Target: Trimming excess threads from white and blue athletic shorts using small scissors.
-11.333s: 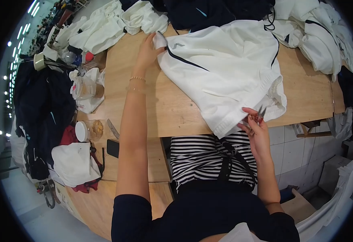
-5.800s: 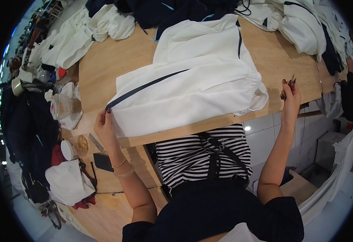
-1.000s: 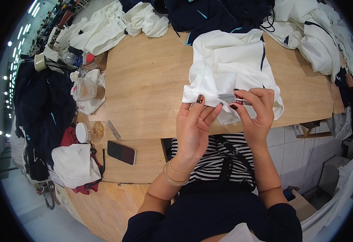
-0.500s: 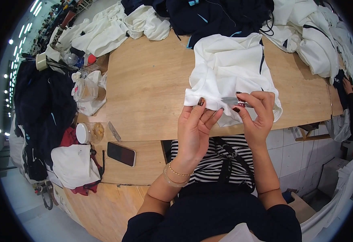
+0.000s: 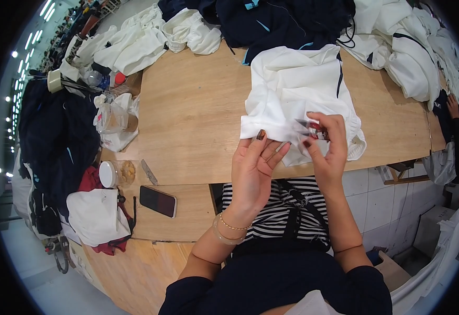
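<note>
A white garment (image 5: 297, 79) with a dark stripe along its right side lies spread on the wooden table. My left hand (image 5: 253, 168) pinches its near left corner, thumb on top and fingers beneath the cloth. In my right hand (image 5: 329, 152) is a pair of thread snips (image 5: 317, 131), silver-bladed with red on the grip. Their blades, smeared by motion, point left at the cloth edge beside my left fingertips. Whether the blades touch the cloth I cannot tell.
Navy garments (image 5: 287, 26) and white garments (image 5: 397, 58) are heaped along the far side. On the left are a phone (image 5: 158, 201), a lidded jar (image 5: 116, 173), a small blade (image 5: 148, 172) and a plastic bag (image 5: 116, 121). Another person's hand (image 5: 454, 107) shows at far right.
My right hand has turned, and the snips' blades have separated and blurred near the cloth edge. My left hand keeps its pinch almost unmoved.
</note>
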Demonstrator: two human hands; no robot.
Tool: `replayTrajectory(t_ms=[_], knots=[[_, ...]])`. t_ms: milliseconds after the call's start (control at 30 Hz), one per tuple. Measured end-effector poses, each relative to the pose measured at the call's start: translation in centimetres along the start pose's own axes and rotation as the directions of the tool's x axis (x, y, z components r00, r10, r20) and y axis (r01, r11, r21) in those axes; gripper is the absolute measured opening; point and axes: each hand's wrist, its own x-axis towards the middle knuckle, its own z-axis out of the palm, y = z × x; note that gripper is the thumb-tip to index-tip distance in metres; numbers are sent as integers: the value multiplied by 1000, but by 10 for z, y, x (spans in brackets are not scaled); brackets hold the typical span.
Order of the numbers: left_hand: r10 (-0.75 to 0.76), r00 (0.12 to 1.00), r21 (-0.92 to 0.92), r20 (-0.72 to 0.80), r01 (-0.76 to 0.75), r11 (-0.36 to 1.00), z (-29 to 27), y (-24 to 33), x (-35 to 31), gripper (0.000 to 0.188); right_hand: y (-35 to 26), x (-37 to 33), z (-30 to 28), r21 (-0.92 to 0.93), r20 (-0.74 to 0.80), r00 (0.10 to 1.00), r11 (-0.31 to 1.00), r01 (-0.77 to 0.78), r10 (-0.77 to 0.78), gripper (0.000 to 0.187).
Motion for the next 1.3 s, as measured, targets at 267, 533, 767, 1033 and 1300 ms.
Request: replayTrajectory(t_ms=[267,533,767,1033,1300], knots=[[319,937,667,144,-331,667,-18,-3,12,23,33,-3,2,174,278,946,960,-220,167,16],[564,712,784,419,-597,170,-20,7,49,19,32,10,-12,489,431,716,525,-696,549,19],[28,957,615,289,-208,761,-36,25,50,21,53,25,-23,548,501,638,356,-757,585,21],[-66,980,521,188,-43,853,-45,22,52,31,52,29,-18,568,541,593,261,-780,596,27],[149,989,261,-4,-143,955,-74,39,74,26,65,40,-32,309,746,486,410,-858,456,39]])
